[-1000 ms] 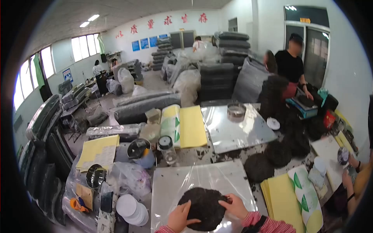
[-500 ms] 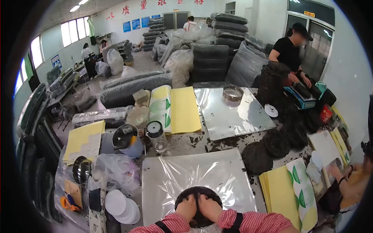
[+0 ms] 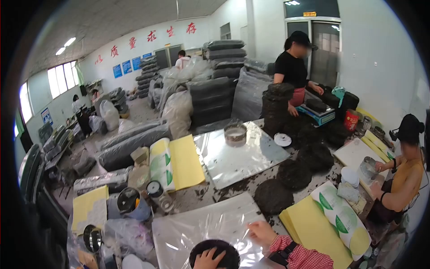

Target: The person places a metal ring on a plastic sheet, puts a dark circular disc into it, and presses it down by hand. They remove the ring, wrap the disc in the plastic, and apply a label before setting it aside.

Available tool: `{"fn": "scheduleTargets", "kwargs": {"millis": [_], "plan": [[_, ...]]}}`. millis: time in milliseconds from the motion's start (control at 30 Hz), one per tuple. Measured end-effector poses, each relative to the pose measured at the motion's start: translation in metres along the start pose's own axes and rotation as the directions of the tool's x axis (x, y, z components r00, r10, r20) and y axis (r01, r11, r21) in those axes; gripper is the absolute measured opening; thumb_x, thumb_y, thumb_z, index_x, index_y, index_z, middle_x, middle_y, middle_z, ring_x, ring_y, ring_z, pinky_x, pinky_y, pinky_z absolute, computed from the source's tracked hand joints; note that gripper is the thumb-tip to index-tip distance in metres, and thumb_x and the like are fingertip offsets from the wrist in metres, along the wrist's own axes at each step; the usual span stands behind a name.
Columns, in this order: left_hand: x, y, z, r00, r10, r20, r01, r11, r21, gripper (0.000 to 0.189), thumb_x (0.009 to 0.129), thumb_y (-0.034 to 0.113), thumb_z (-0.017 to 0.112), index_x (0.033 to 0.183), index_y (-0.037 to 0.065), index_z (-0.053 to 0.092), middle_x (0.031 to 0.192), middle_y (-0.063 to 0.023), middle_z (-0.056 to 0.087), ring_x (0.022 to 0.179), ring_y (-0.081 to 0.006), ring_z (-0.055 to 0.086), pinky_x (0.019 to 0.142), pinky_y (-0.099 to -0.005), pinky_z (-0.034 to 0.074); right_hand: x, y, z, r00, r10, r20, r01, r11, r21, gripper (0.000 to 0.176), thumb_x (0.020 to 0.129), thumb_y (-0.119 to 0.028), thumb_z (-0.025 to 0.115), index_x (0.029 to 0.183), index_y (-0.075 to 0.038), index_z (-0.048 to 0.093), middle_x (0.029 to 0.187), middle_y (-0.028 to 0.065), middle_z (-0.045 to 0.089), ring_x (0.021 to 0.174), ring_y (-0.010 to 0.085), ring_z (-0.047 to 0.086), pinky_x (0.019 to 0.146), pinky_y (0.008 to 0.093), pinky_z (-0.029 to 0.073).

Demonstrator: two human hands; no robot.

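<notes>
"How is the dark round mass (image 3: 231, 257) gripped?"

"Spread fingers of the left hand (image 3: 208, 260) are laid on its top. By the right hand (image 3: 262, 232), nothing is seen to be held; it is raised beyond and to the right of the mass, fingers partly bent. Whether they are pinched together cannot be told."

"And underneath?"

"Shiny film-like sheeting (image 3: 179, 228), on which the mass is set, low in the view."

"What stands around?"

"To the left of the grip, a clear jar (image 3: 164, 202) and a blue tub (image 3: 138, 210) are seen; to the right, yellow sheets (image 3: 309, 226) and leaf-printed wrapping (image 3: 342, 219). Beyond, the way to the scale (image 3: 319, 112) is blocked by dark round cakes (image 3: 274, 197); a person in black (image 3: 291, 67) is stationed there."

"Can any writing be read?"

"On the far wall, '以质量求生存' is spelled in red characters (image 3: 151, 36). On the blue posters (image 3: 127, 67), the print is too small to be read."
</notes>
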State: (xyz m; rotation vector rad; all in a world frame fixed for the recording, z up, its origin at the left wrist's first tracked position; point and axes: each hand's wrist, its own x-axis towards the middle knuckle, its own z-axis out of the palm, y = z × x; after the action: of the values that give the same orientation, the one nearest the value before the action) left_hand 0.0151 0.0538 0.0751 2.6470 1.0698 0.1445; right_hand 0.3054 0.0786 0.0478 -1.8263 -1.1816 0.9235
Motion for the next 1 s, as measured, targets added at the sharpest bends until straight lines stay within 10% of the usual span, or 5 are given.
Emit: {"fn": "scheduleTargets", "kwargs": {"millis": [333,433,567,700,1000], "plan": [[0.013,0.008,-0.028,0.996,-0.085,-0.012,0.081,0.982,-0.173,0.078,0.074,0.033,0.073,0.139,0.003,0.041,0.137,-0.017,0.047,0.124,-0.0358,0.044,0.1,-0.051,0.035,0.082,0.06,-0.082,0.876,-0.466,0.124,0.253,0.225,-0.941,0.051,0.085,-0.008,0.052,0.135,0.0,0.046,0.131,0.0212,0.051,0.128,0.0371,0.044,0.103,0.0484,0.04],[-0.01,0.004,-0.042,0.99,0.001,-0.138,-0.016,0.994,-0.104,0.068,0.083,0.04,0.069,0.134,0.0,0.048,0.142,-0.0174,0.044,0.128,-0.0329,0.047,0.108,-0.0411,0.036,0.036,-0.028,-0.084,0.845,-0.501,-0.188,0.364,0.795,-0.485,0.044,0.086,-0.004,0.049,0.13,0.001,0.052,0.129,0.0202,0.055,0.12,0.0338,0.054,0.103,0.0453,0.042],[-0.029,-0.022,-0.012,0.693,-0.68,-0.242,-0.346,-0.019,-0.938,0.05,0.098,0.033,0.047,0.136,0.0,0.046,0.139,-0.0149,0.047,0.128,-0.0242,0.046,0.109,-0.0381,0.035,-0.079,-0.078,-0.016,0.292,-0.882,0.369,0.924,0.162,-0.345,0.041,0.089,-0.009,0.051,0.129,0.002,0.053,0.129,0.0196,0.055,0.122,0.0374,0.052,0.107,0.0493,0.038],[-0.04,-0.017,-0.021,0.802,-0.376,-0.464,0.154,0.88,-0.449,0.059,0.075,0.002,0.071,0.132,0.006,0.053,0.139,-0.0153,0.047,0.126,-0.0329,0.049,0.106,-0.0402,0.038,-0.12,-0.058,0.026,0.299,-0.764,0.571,0.954,0.253,-0.161,0.045,0.088,-0.019,0.059,0.131,-0.003,0.053,0.13,0.0197,0.054,0.122,0.0363,0.052,0.101,0.0471,0.041],[-0.022,0.001,-0.023,0.858,-0.199,-0.474,0.315,0.933,0.177,0.048,0.078,0.013,0.061,0.125,0.001,0.057,0.14,-0.0153,0.046,0.134,-0.0334,0.038,0.113,-0.0474,0.026,-0.078,-0.092,0.088,0.462,-0.549,0.697,0.886,0.323,-0.333,0.087,0.085,-0.068,0.047,0.144,-0.005,0.037,0.152,0.022,0.027,0.144,0.0406,0.017,0.113,0.0599,0.011]]}}
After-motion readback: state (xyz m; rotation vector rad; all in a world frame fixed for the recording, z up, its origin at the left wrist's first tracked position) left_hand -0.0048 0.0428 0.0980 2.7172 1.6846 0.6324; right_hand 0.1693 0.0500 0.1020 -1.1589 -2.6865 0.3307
